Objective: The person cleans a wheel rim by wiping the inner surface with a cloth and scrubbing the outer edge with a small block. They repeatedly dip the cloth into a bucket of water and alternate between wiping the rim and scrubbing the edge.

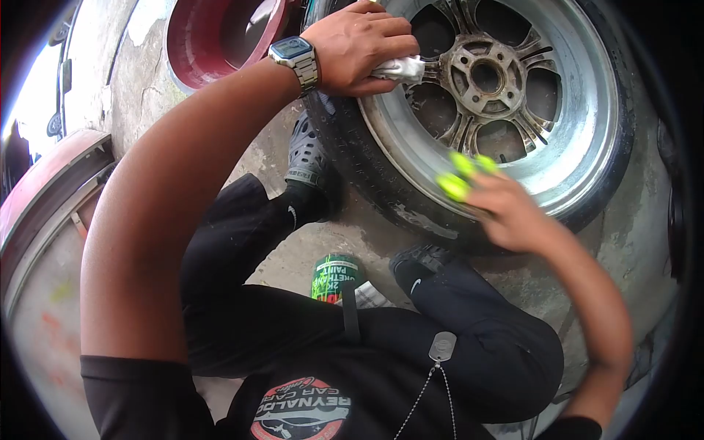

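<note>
My left hand (361, 48), with a metal-band watch on its wrist, is closed around a crumpled white cloth (400, 70) at the left side of the wheel rim. The silvery, brown-stained rim (488, 77) sits inside a black tire (381, 180). My right hand (506, 209) is over the lower edge of the rim and smeared by motion. Bright yellow-green patches show at its fingertips; whether they are part of a held thing cannot be made out.
Between my legs stands a green paint can (336, 275) beside a pale checked cloth (370, 295). A dark red round container (194, 51) is at the upper left. A curved red panel (51, 180) lies at the far left. My shoes are close to the tire.
</note>
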`<state>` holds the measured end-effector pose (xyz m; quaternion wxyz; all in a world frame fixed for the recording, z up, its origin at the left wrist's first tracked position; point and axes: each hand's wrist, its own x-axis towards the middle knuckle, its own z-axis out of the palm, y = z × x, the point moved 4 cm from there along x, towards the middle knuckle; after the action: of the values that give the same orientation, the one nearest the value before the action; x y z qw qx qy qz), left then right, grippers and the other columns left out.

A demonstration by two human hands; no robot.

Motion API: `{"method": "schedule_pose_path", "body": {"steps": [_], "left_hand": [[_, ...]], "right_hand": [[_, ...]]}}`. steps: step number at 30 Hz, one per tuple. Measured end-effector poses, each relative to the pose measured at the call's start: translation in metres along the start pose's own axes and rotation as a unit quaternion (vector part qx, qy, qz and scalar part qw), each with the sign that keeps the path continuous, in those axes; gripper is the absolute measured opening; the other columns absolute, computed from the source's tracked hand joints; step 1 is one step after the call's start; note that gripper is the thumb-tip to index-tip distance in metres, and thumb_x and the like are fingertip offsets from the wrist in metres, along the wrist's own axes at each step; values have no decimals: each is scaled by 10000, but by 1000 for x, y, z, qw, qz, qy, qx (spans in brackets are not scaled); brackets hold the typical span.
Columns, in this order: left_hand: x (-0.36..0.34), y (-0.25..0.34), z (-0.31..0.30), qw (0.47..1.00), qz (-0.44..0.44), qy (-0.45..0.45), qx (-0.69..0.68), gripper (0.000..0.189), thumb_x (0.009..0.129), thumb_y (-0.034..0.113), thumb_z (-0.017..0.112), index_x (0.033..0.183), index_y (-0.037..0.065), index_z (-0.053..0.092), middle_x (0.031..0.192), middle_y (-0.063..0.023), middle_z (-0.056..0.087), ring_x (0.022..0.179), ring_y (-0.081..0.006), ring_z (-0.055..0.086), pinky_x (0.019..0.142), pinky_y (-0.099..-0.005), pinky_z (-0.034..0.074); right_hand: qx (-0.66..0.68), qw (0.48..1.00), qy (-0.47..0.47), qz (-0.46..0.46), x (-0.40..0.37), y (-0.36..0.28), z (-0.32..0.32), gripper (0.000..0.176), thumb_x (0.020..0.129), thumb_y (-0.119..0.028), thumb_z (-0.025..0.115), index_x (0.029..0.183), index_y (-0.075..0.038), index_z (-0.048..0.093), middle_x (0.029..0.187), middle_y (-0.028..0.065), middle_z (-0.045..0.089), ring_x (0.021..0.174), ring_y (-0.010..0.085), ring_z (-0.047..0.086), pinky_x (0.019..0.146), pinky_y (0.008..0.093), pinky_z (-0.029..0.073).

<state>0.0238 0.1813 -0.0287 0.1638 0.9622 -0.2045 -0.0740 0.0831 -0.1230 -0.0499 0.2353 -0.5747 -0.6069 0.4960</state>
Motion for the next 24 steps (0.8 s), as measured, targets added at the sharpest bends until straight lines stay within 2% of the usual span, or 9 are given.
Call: {"method": "schedule_pose_path", "body": {"steps": [2,5,8,12,15,18,19,22,24], "left_hand": [[0,-1,-3,1000,6,15,1,539,797,370,776,1226,88,614,1075,-124,614,1049,-328,639,985,-482,450],[-1,0,0,1000,18,24,-1,560,791,372,776,1246,88,615,1085,-127,618,1056,-330,641,985,-482,454],[1,0,-2,1000,5,16,-6,566,783,369,780,1248,90,617,1079,-127,620,1052,-332,639,984,-483,458],[-5,-3,10,997,-1,3,78,498,840,328,732,1286,145,608,1255,-102,621,1221,-306,615,1157,-493,408],[-6,-3,9,998,-7,15,58,492,833,327,731,1276,148,615,1241,-100,623,1216,-313,615,1152,-492,413],[-5,-1,6,999,-19,-5,45,494,830,324,733,1278,152,618,1231,-100,625,1211,-314,615,1153,-493,413],[-6,0,7,998,-17,0,53,495,829,321,734,1279,153,617,1230,-100,626,1210,-314,615,1153,-493,412],[-6,-2,10,997,-8,18,71,499,824,311,740,1284,158,619,1230,-100,626,1206,-316,615,1152,-496,410],[-6,-1,10,998,-10,7,60,496,826,311,740,1283,160,619,1234,-101,627,1211,-316,615,1155,-497,408]], "right_hand": [[53,994,89,19,62,-17,10,508,745,65,686,1232,-78,702,1091,225,675,1106,450,634,1034,503,497],[20,1000,15,-8,29,5,-2,535,736,79,682,1235,-110,714,1131,235,708,1172,420,636,1051,506,489],[-58,990,-115,54,-45,9,-47,615,711,119,665,1250,-171,728,1193,118,751,1267,389,620,1191,590,364],[-39,999,3,-29,-32,1,-20,665,617,143,673,1232,-105,716,1128,126,743,1247,381,627,1190,643,330],[52,983,172,-25,52,-16,27,485,733,89,651,1195,-49,697,1125,232,687,1135,447,633,1010,523,495],[-1,994,103,-44,29,-8,4,518,727,103,653,1209,-80,702,1113,214,700,1180,423,628,1061,531,467],[-6,998,-59,28,6,1,-11,548,715,108,660,1221,-95,709,1146,168,725,1222,407,619,1069,523,454],[-57,991,-112,42,-61,2,-57,514,702,88,693,1176,-109,719,1072,128,746,1186,382,629,1028,534,456],[-44,997,-61,-18,-47,-4,-39,526,697,87,698,1184,-109,720,1094,141,736,1180,379,630,1018,518,466]]}}
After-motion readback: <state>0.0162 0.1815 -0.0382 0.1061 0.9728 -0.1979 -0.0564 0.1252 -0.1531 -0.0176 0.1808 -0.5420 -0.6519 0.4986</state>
